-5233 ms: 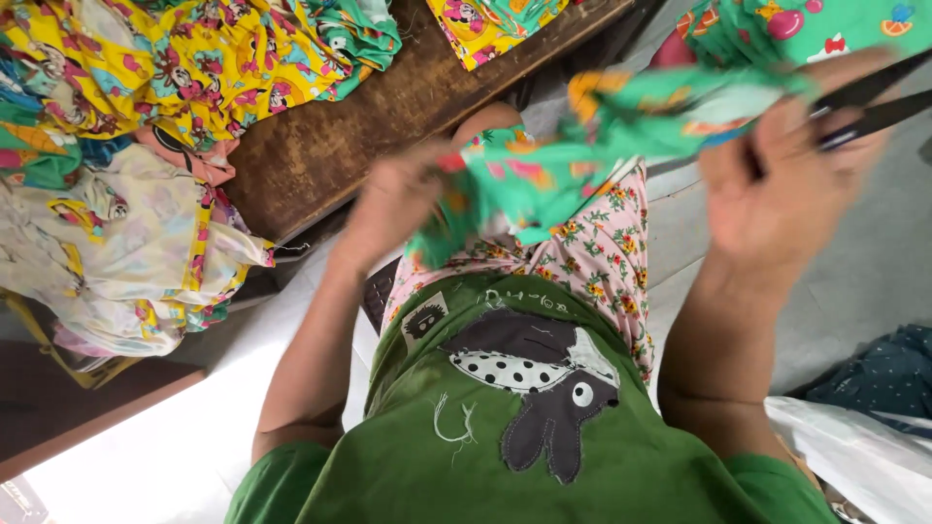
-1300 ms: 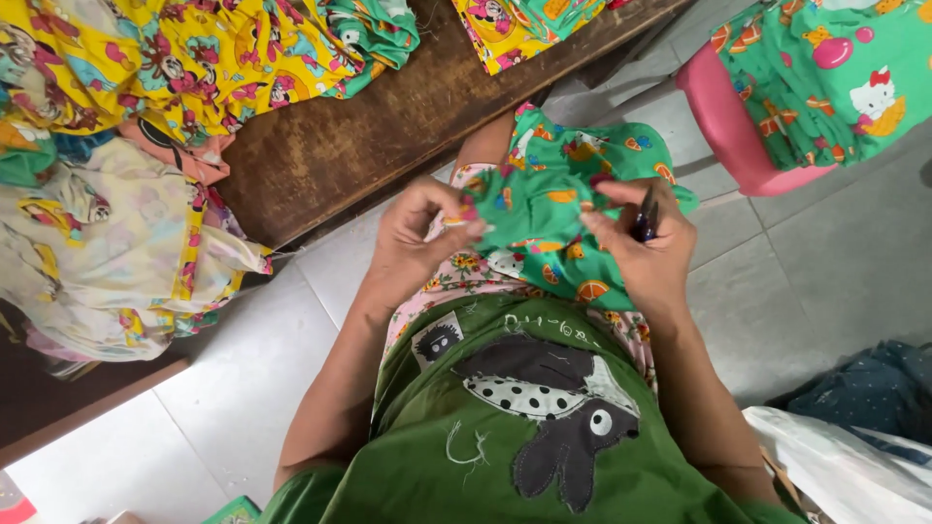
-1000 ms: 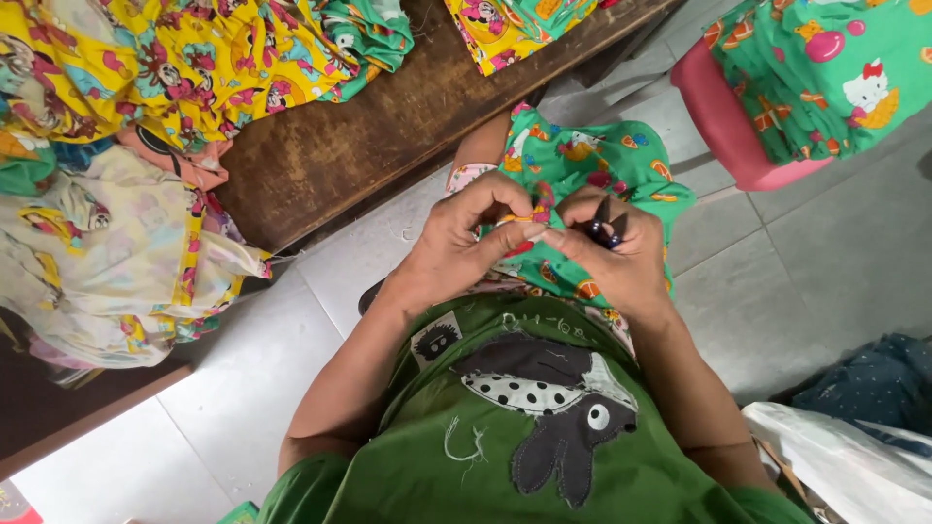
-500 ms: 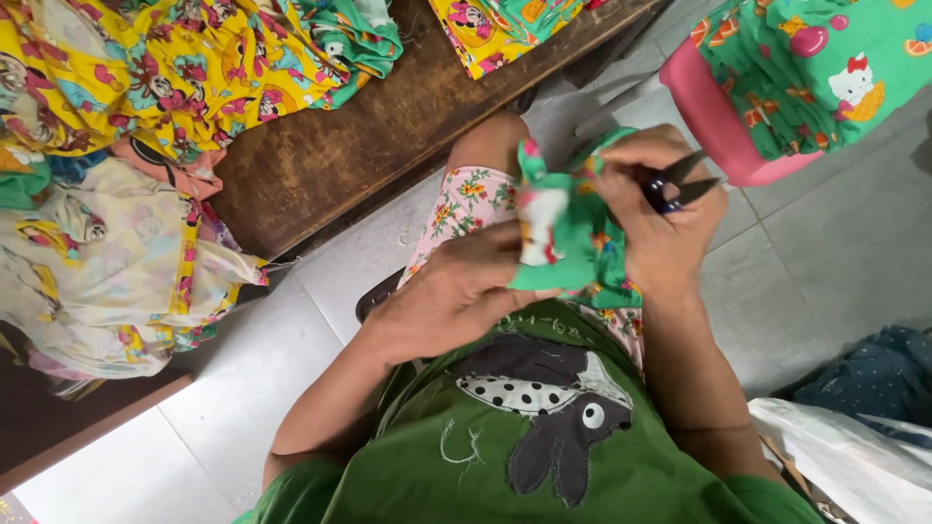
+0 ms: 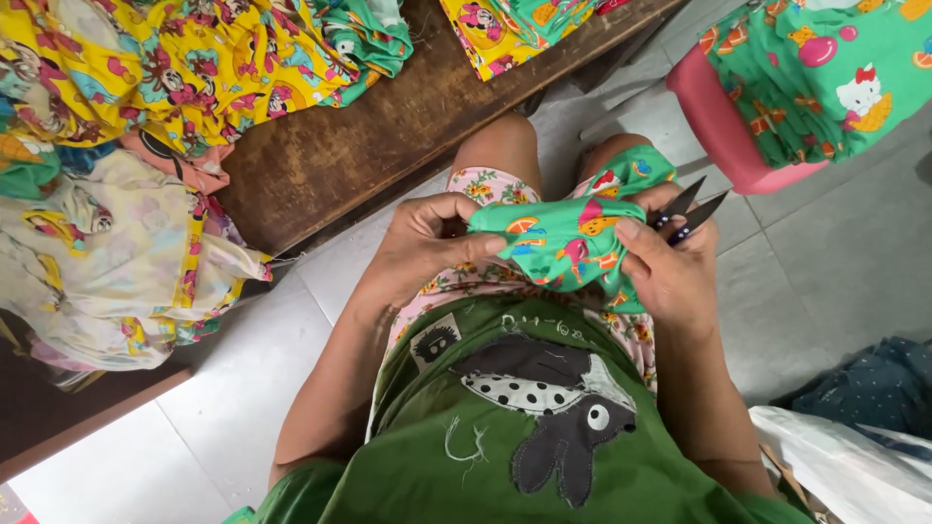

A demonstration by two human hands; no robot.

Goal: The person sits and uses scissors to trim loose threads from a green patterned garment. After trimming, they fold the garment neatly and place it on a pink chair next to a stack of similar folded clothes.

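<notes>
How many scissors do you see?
1. The small dark snips are in the right hand, blades sticking out past the green printed cloth that both hands hold; the left hand has none. More could be hidden under the cloth piles.

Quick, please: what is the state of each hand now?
Left hand: closed, pinching the green printed garment.
Right hand: closed on the same garment, also holding thread snips.

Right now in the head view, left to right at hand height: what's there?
Cream printed garments → left hand → green printed cloth → right hand with small snips → pink stool.
</notes>
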